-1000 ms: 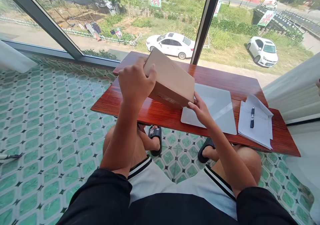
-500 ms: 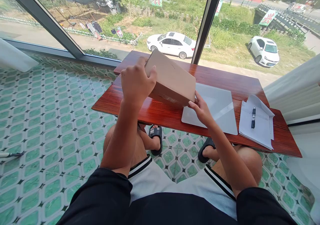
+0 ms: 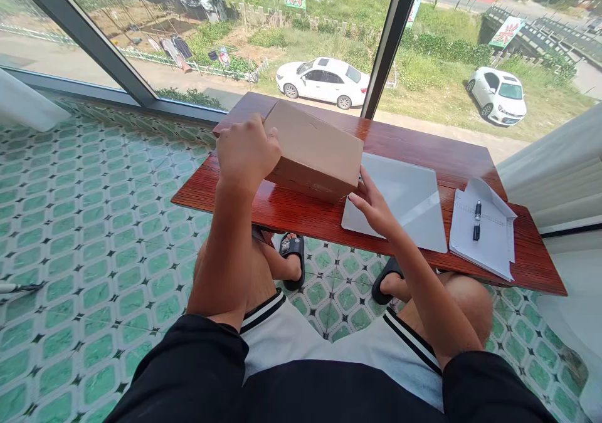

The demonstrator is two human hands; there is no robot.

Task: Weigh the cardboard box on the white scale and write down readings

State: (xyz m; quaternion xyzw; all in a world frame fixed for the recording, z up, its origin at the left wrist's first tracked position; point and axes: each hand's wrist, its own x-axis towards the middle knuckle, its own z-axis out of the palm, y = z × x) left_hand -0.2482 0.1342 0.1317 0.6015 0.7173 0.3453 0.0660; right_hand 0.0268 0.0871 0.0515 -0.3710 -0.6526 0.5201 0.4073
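A brown cardboard box (image 3: 317, 150) is between my two hands over the left part of the dark red wooden table (image 3: 301, 213). My left hand (image 3: 249, 150) grips its left end, with the thumb along the top edge and most fingers hidden behind it. At the box's lower right corner is my right hand (image 3: 371, 203), its thumb on the near side and its other fingers against the right end. The box sits at a slant. Whether its underside touches the table, I cannot tell. Just right of it lies a grey, flat, laptop-like slab (image 3: 404, 203).
At the table's right are a notepad with curled pages (image 3: 489, 247) and a black pen (image 3: 477, 221) on it. Large windows with a dark frame post (image 3: 388, 47) stand beyond the table. A white curtain (image 3: 555, 178) hangs at the right.
The box has moved slightly left and lower, and it lies more level than before. Both hands have moved along with it, still on its two ends.
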